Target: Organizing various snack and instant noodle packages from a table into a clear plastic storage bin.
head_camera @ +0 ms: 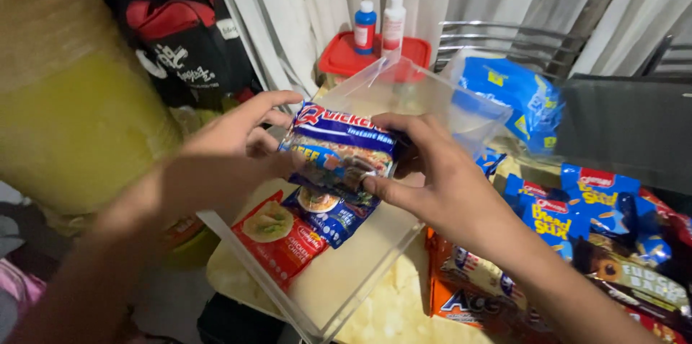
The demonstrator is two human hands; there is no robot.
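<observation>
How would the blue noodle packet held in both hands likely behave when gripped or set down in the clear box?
The blue noodle packet looks glossy and creased, so its wrapper is probably slippery and crinkly. Held by the fingertips of the left hand and right hand, it seems light. Its flat shape suggests it would lie still in the clear box, not roll.

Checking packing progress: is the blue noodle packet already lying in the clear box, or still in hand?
Still in hand: both the left hand and right hand grip the blue noodle packet above the clear box.
</observation>
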